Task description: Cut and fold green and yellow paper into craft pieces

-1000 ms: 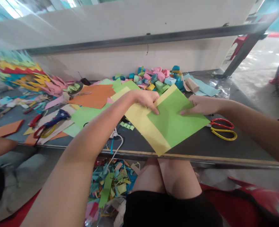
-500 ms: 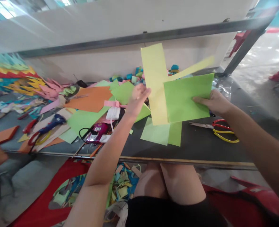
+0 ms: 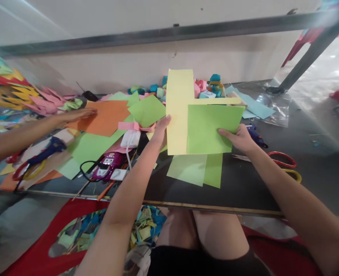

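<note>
My left hand (image 3: 161,130) pinches the left edge of a tall pale yellow paper (image 3: 179,115), its thumb on the front. A narrow yellow strip (image 3: 215,101) sticks out to the right from that paper. My right hand (image 3: 240,137) grips the right side of a green paper sheet (image 3: 209,126), thumb in front and fingers behind. The green sheet lies against or over the yellow one, held up above the table. Below them, a pale green sheet (image 3: 186,168) and a brighter green piece (image 3: 214,170) rest on the dark tabletop.
Red-and-yellow-handled scissors (image 3: 283,159) lie by my right forearm, partly hidden. Another person's hand (image 3: 84,113) rests over orange paper (image 3: 109,115) at left. A purple toy-car-shaped device (image 3: 107,165), a white adapter (image 3: 130,138) and a blue glue gun (image 3: 56,147) lie nearby.
Both hands have come lower with the papers, and the yellow strip now sits level instead of slanting up. The other person's arm has reached in from the left onto the orange paper.
</note>
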